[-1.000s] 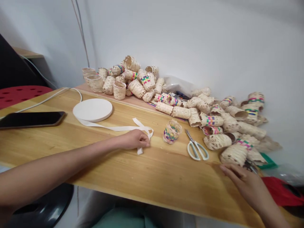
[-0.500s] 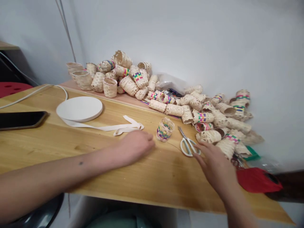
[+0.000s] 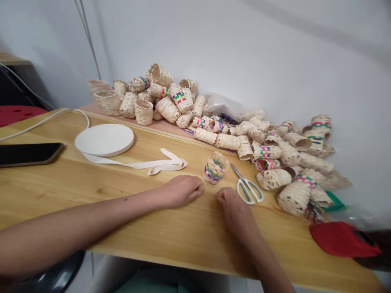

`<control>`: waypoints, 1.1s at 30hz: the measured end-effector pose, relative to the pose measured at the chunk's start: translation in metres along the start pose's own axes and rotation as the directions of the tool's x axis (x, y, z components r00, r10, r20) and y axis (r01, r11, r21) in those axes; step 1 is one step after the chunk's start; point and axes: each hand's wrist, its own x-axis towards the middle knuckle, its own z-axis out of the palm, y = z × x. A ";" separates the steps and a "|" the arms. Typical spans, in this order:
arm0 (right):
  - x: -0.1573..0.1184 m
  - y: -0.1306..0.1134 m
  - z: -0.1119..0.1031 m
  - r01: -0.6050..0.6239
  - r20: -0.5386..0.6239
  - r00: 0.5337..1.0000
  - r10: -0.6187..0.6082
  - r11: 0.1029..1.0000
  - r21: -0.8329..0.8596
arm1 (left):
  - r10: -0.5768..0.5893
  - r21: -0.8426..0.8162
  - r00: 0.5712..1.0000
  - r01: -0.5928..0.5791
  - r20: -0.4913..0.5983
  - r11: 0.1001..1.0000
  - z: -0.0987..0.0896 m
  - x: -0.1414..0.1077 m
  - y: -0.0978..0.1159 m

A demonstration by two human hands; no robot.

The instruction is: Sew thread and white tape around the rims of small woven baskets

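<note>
My left hand [image 3: 181, 191] rests in a loose fist on the wooden table [image 3: 61, 191], holding nothing. Its knuckles are just below a small woven basket [image 3: 216, 167] banded in bright colours, without touching it. My right hand [image 3: 235, 209] lies curled and empty a little to the right, between that basket and white-handled scissors [image 3: 248, 189]. Left of my left hand, a white ribbon [image 3: 134, 164] runs from a flat white roll [image 3: 104, 140] and ends in loose loops. Neither hand touches the ribbon.
A large heap of woven birch-bark-like baskets [image 3: 226, 140] lies along the wall and spreads to the table's right end. A black phone [image 3: 27, 154] lies at the left. A red cloth [image 3: 343, 240] sits beyond the right corner, and a red stool seat [image 3: 18, 114] is behind the table.
My right hand has moved left from the scissors to near the small basket. My left hand has shifted slightly right and curled. The view has tilted slightly.
</note>
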 end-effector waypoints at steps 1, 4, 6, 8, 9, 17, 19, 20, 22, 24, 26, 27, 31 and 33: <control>-0.003 -0.002 -0.003 -0.028 -0.004 1.000 0.029 0.993 0.118 | -0.047 -0.087 0.999 0.045 -0.018 0.995 -0.003 -0.004 0.000; -0.007 -0.005 -0.014 -0.127 0.013 0.991 0.130 0.926 0.356 | -0.107 -0.177 0.992 0.095 -0.063 0.980 -0.008 -0.009 -0.002; -0.007 -0.007 -0.021 -0.172 0.029 0.984 0.176 0.895 0.412 | -0.065 -0.175 0.994 0.049 -0.086 0.983 -0.005 -0.010 -0.002; -0.007 -0.013 -0.024 -0.200 0.038 0.978 0.207 0.859 0.471 | -0.021 -0.239 0.993 -0.007 -0.114 0.971 0.000 -0.010 0.000; -0.007 -0.018 -0.025 -0.202 0.039 0.976 0.212 0.838 0.507 | -0.030 -0.326 0.991 -0.013 -0.129 0.945 0.002 -0.011 0.003; -0.006 -0.056 -0.024 -0.126 0.006 0.988 0.151 0.800 0.586 | -0.274 -0.969 0.962 0.067 0.000 0.236 0.008 -0.016 0.022; -0.005 -0.058 -0.023 -0.121 0.012 0.990 0.141 0.800 0.588 | -0.266 -0.976 0.963 0.094 0.039 0.198 0.004 -0.016 0.021; -0.005 -0.057 -0.022 -0.119 0.011 0.990 0.139 0.800 0.588 | -0.273 -0.974 0.961 0.109 0.051 0.201 0.003 -0.016 0.019; -0.004 -0.056 -0.021 -0.116 0.000 0.990 0.143 0.806 0.581 | -0.295 -0.965 0.953 0.136 0.066 0.223 0.001 -0.017 0.017; -0.005 -0.055 -0.019 -0.113 -0.021 0.989 0.149 0.824 0.555 | -0.308 -0.950 0.949 0.152 0.063 0.273 0.000 -0.017 0.014; -0.006 -0.055 -0.017 -0.103 -0.034 0.989 0.141 0.847 0.521 | -0.310 -0.919 0.950 0.151 0.033 0.365 0.000 -0.017 0.013; -0.006 -0.055 -0.016 -0.096 -0.036 0.991 0.133 0.858 0.505 | -0.308 -0.894 0.951 0.143 0.006 0.424 0.000 -0.018 0.012; -0.004 -0.057 -0.009 -0.080 -0.089 0.988 0.130 0.902 0.423 | -0.272 -0.779 0.957 0.097 -0.097 0.620 0.000 -0.018 0.013; -0.003 -0.058 -0.009 -0.051 -0.133 0.986 0.105 0.931 0.361 | -0.247 -0.732 0.963 0.089 -0.111 0.676 -0.001 -0.018 0.013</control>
